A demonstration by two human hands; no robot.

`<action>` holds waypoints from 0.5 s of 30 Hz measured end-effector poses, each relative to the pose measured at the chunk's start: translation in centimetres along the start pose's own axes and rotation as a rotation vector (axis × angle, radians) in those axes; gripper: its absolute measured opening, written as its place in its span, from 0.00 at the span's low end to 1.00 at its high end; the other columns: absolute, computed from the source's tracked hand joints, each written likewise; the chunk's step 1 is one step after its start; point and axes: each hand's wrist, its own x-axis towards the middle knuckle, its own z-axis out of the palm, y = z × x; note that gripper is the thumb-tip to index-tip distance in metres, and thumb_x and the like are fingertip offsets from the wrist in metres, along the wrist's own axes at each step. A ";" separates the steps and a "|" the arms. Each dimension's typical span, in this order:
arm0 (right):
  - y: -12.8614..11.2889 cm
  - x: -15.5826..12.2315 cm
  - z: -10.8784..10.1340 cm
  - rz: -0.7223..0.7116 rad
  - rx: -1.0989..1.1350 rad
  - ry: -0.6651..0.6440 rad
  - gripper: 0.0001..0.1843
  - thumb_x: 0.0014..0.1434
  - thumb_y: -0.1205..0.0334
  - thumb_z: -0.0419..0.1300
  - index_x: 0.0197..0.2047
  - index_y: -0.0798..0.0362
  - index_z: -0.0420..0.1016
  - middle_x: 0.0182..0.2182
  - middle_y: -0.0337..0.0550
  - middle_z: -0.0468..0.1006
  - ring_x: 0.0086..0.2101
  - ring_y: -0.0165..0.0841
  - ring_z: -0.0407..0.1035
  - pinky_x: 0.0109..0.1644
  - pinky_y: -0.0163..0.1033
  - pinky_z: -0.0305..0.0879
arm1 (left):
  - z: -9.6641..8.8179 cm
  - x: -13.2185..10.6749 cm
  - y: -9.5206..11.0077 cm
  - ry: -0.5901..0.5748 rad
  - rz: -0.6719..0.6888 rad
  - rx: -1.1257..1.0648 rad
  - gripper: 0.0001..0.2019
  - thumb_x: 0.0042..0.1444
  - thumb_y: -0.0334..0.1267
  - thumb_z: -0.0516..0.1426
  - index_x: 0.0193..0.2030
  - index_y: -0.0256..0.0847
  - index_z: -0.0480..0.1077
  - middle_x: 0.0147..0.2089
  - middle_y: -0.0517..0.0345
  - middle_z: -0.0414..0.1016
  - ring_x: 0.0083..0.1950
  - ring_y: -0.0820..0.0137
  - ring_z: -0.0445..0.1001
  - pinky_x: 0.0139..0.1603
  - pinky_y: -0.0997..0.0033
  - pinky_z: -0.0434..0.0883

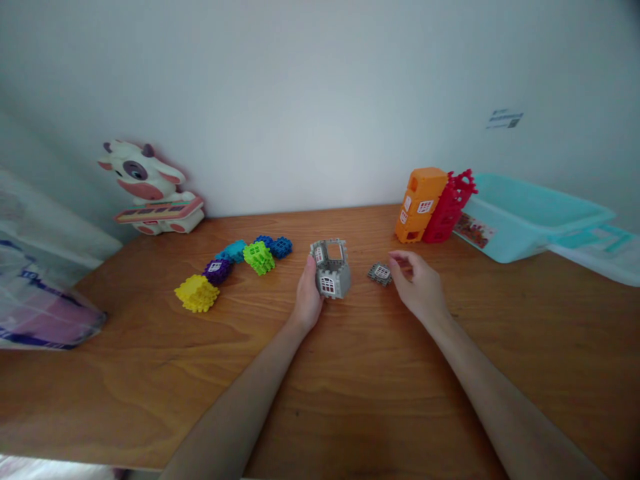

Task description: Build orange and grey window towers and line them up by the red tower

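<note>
My left hand [309,293] is closed around the left side of a grey building-block structure [334,277] made of interlocking panels. Its top is uncovered, and white lattice windows show on its panels. To the right, a flat grey window panel [380,273] lies on the wooden table. My right hand [420,280] is at that panel's right edge, thumb and forefinger slightly apart. Whether the thumb touches the panel is hard to make out.
Stacks of yellow [197,293], purple [218,269], green [259,257] and blue panels [281,247] lie at left. Orange [421,205] and red towers [447,210] stand by a turquoise bin [530,227]. A cow keyboard toy [153,190] and plastic package [45,300] are further left.
</note>
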 end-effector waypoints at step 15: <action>1.0 0.0 0.1 -0.066 -0.395 -0.228 0.23 0.58 0.50 0.64 0.53 0.52 0.76 0.48 0.55 0.82 0.48 0.52 0.75 0.53 0.59 0.69 | 1.3 -0.4 2.0 0.039 -0.026 -0.173 0.20 0.65 0.53 0.54 0.51 0.39 0.76 0.41 0.54 0.83 0.40 0.66 0.81 0.44 0.68 0.77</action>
